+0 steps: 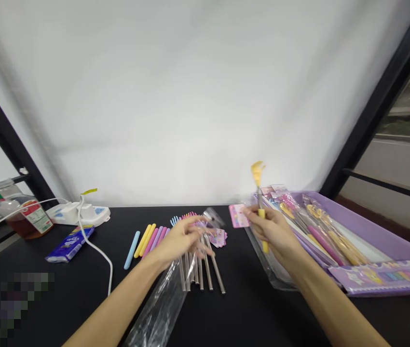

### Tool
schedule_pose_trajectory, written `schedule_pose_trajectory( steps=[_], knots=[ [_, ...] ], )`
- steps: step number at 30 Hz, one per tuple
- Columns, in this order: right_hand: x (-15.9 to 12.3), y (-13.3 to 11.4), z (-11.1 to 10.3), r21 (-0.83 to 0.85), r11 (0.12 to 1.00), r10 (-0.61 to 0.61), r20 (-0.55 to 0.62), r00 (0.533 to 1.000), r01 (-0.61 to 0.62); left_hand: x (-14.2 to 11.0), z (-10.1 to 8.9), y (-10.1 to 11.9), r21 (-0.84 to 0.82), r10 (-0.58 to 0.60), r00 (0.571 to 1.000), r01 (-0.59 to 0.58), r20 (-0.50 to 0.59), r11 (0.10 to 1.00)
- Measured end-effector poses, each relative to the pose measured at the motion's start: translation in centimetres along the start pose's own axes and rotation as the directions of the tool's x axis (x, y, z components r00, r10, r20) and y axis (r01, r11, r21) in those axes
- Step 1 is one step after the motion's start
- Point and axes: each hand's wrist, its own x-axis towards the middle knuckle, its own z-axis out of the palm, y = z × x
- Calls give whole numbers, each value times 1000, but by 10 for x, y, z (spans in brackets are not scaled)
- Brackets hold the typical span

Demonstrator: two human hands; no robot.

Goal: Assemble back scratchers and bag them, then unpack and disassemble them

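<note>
My left hand [181,238] hovers over a bunch of metal straws [201,270] on the black table [241,308], fingers curled on the top of a long clear plastic sleeve [161,308]. My right hand [273,231] is closed round a yellow-handled straw brush [259,193] whose yellow bristle tip points up; a pink card [238,215] shows at its fingertips. Pastel silicone tubes [147,241] in blue, yellow and pink lie left of the straws. More small pink cards [219,237] lie beside the straws.
A lilac tray [371,226] at the right holds several packed sets, with a lilac printed sheet [389,279] at its front. At the left are a white power strip [82,213] with its cable, a blue packet [69,245] and a jar [24,214]. Black frame posts stand on both sides.
</note>
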Motion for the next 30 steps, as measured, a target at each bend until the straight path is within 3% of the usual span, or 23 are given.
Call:
schedule_pose_trajectory(
  steps=[2,5,9,14,16,18,20,22,24,26,28,30],
  knots=[
    [5,3,-2,2,995,99,-30,995,-99,5,-8,3,-44,54,974,-66,-219,997],
    [12,14,9,-283,951,133,1,991,-127,12,-16,3,-64,104,891,-147,-443,987],
    [18,33,35,-605,796,38,-9,999,-36,15,-14,-2,-93,95,856,-165,-508,982],
    [14,41,45,-759,649,-63,20,998,56,14,-8,-11,-65,99,819,-164,-565,984],
    [7,32,45,-730,680,-81,23,996,72,17,-4,-12,-79,113,802,-195,-587,978],
    [-4,18,44,-596,798,-47,89,995,91,22,2,-10,-111,134,795,-245,-591,963],
    [-13,4,40,-414,905,-15,212,977,104,31,11,-5,-138,145,810,-268,-569,954],
    [-16,-5,28,-305,946,-37,248,968,114,40,21,2,-144,147,846,-253,-513,956],
    [-10,-10,7,-309,944,-84,125,989,119,48,30,8,-82,178,882,-236,-436,968],
    [4,-13,-20,-395,915,-108,-37,993,85,54,38,11,132,274,908,-244,-317,961],
    [20,-15,-45,-529,849,-93,-111,989,21,57,46,11,451,380,916,-289,-126,845],
    [35,-14,-61,-664,746,-86,-161,983,-44,58,55,6,676,427,900,-367,86,639]
  ],
)
